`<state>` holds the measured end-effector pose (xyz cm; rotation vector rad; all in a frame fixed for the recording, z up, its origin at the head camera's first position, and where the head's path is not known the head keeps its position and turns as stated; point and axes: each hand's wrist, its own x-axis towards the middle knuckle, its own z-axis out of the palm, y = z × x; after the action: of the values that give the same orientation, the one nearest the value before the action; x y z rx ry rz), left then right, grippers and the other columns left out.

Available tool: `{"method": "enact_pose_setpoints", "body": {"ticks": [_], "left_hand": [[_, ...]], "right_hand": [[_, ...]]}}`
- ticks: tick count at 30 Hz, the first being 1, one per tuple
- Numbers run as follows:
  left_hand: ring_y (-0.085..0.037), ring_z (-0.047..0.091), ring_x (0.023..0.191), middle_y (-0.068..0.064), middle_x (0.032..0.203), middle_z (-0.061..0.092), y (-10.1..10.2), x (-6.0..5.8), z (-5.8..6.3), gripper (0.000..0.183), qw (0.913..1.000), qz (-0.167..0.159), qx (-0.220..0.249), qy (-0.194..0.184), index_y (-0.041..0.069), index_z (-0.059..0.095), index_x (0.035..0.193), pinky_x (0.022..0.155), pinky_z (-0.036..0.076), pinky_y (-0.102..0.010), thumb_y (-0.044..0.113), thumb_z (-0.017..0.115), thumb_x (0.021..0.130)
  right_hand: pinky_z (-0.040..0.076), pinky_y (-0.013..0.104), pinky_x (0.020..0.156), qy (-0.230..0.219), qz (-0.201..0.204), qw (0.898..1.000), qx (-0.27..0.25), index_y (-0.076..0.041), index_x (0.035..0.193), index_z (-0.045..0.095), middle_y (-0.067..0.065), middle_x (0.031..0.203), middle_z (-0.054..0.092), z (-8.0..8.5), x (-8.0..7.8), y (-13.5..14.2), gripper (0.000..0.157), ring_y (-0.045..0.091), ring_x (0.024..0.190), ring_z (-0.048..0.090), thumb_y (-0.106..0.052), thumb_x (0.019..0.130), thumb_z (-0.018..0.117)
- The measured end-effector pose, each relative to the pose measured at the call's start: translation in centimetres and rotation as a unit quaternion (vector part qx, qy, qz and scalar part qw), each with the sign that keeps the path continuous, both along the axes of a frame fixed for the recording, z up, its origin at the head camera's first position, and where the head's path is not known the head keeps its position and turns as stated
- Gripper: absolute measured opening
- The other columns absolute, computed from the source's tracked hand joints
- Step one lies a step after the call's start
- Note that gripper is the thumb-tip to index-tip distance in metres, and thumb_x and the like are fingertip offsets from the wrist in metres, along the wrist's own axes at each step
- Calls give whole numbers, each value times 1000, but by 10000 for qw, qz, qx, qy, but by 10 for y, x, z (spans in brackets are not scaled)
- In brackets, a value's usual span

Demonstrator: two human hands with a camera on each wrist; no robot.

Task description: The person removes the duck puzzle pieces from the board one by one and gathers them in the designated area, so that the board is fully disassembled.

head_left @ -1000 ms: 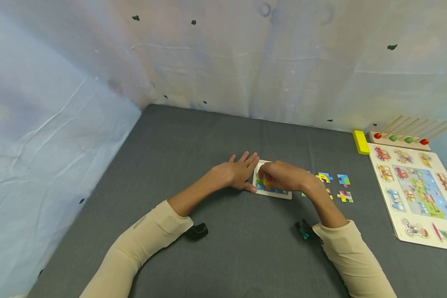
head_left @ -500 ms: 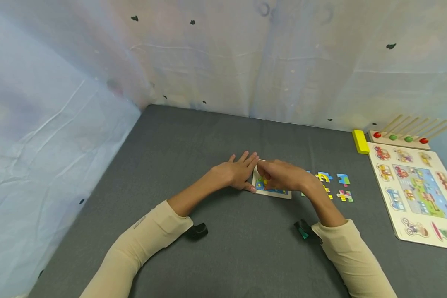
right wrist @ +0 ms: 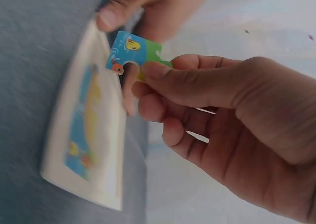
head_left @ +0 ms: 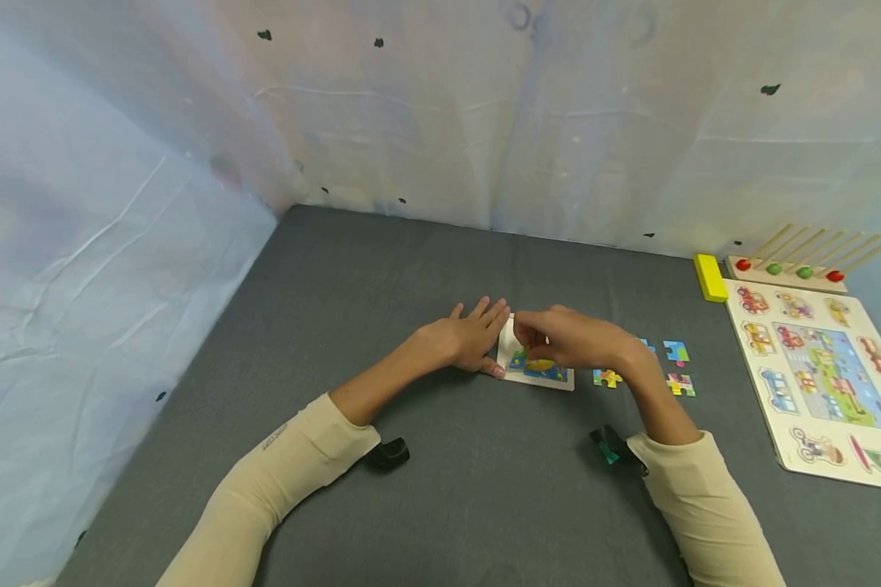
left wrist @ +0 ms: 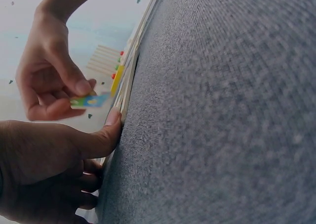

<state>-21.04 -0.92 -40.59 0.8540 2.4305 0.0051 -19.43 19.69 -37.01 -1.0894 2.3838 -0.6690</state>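
My right hand [head_left: 573, 338] pinches a jigsaw puzzle piece [right wrist: 133, 51] between thumb and forefinger. It is blue and green, with a yellow fish and an orange one printed on it. Beneath it lies a small white-framed puzzle tray [right wrist: 111, 184], in which joined pieces [head_left: 546, 368] with a blue and yellow picture fill part of the near side. My left hand [head_left: 470, 338] lies with fingers spread at the tray's left edge. In the left wrist view, the thumb [left wrist: 112, 117] touches that edge. The right hand covers part of the tray in the head view.
Several loose puzzle pieces [head_left: 680, 384] lie right of the tray, some behind my right wrist. Farther right are a large picture board [head_left: 767, 424], a yellow block [head_left: 710, 278] and a wooden rack [head_left: 785, 274] with sticks and colored beads. A wrinkled cloth wall [head_left: 440, 147] stands behind.
My right hand was down over the joined pieces and has lifted with a puzzle piece, its wrist shifting right. More of the tray's picture shows. My left hand stays put.
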Motion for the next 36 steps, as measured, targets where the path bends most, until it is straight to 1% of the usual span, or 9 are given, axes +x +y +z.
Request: {"method": "enact_pose_setpoints", "body": {"ticks": [4,7,13,16,21,23,28,32,36], "left_hand": [[-27,-9,166,-5,178,-12,0,0,1,106,10000,-26,22,26,12,-7,169,134,10,-56,62,56,99],[-28,-9,167,-6,178,-12,0,0,1,106,10000,-44,36,56,11,-6,169,134,10,-57,62,56,99],[-28,-9,166,-6,178,-12,1,0,1,106,9999,-45,28,106,11,-6,169,134,11,-57,61,57,100],[-28,-8,167,-6,178,-11,2,0,1,107,9999,-34,38,123,11,-6,169,134,11,-57,61,57,100],[-28,-9,166,-6,178,-12,2,1,0,107,10000,-29,-12,94,11,-7,169,134,11,-57,61,57,99],[-28,-8,166,-6,178,-11,1,2,1,107,10000,-28,-14,94,10,-7,169,134,11,-57,61,57,100],[-28,-8,167,-6,178,-11,-1,1,0,106,9999,-28,-7,113,11,-7,169,134,11,-57,61,57,100],[-28,-8,167,-5,178,-11,-1,1,0,105,9999,-32,40,115,11,-6,169,134,10,-56,60,57,100],[-28,-9,166,-6,178,-12,-1,1,0,106,9999,-54,75,80,11,-7,169,134,10,-57,60,57,100]], "right_hand": [[49,26,65,102,-180,9998,58,-9,97,59,6,83,65,15,4,12,13,15,68,58,-4,98,70],[49,26,65,231,-258,9993,120,-9,99,60,3,86,66,26,6,24,10,11,70,58,-3,100,68],[49,26,63,-13,-671,9964,510,-10,100,61,3,86,65,34,12,46,10,14,69,59,-1,102,63],[46,25,61,-205,-768,9947,649,-12,97,60,1,82,60,31,19,59,13,11,67,55,-1,101,64],[42,24,58,-894,-771,9908,668,-10,89,55,0,74,52,16,33,75,20,7,63,50,5,97,65],[41,24,57,-1092,-770,9890,637,-8,87,54,-1,71,50,10,36,77,22,7,62,48,10,92,64],[40,22,58,-1073,-872,9873,784,-7,79,51,-2,68,50,0,39,76,28,5,59,48,14,83,69],[42,23,60,-959,-994,9845,1080,-8,76,49,-2,69,50,0,39,73,33,7,60,51,11,85,75],[40,24,62,-811,-1013,9821,1368,-9,76,48,-3,70,47,1,39,71,36,8,64,49,7,85,79]]}}
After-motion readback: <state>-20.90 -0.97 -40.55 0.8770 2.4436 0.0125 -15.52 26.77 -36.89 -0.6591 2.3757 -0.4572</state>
